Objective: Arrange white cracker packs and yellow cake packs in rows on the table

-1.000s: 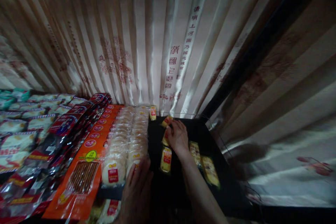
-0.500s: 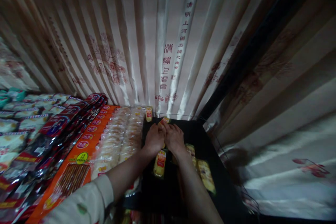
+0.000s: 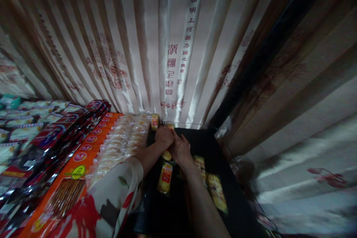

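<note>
Now the left hand has moved off the round, pale crackers in clear plastic and meets the right hand, so both work at one place. Its fingers are curled and the right ones extended; what they pinch, I cannot tell. Yellow oblong packets with red labels, in shiny wrapping, lie partly under and near them on the black worktop.
</note>
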Motion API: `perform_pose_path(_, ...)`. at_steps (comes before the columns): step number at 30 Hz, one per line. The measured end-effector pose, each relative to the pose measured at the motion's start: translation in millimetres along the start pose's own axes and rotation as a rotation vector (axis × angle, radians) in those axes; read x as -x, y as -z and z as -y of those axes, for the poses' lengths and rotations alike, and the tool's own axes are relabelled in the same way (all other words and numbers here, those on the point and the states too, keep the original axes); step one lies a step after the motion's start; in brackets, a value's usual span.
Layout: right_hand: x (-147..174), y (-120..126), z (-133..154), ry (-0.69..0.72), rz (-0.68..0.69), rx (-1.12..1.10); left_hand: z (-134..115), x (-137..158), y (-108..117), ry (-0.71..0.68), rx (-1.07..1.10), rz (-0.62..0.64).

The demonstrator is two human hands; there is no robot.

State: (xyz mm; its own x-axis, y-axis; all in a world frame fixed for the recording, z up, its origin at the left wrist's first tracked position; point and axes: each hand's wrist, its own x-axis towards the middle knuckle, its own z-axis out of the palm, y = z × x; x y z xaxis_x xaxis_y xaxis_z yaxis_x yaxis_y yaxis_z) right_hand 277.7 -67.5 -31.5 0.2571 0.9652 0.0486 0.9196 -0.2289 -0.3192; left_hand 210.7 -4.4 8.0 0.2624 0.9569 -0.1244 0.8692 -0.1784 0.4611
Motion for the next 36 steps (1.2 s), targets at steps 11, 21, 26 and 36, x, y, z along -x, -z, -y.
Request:
perform_pose_path(11,5.3,9.1,3.1,-0.079,-0.039,-0.155,-1.8,-4.3,5.0,0.136,0.033,0.126)
perform_pose_path(21,3.7,13.7,4.9,-0.011,-0.123,-0.36,-0.8,6.7,6.5,0.228,0.149,0.073)
perform_pose_path(26,6.0,20.0,7.2,0.051,-0.19,-0.37,3.0,13.4,6.4,0.228,0.212,-0.022)
perform_pose_path(36,18.8,27.4,41.3,0.191,-0.074,-0.563,14.8,35.1,31.3,0.206,0.329,-0.313)
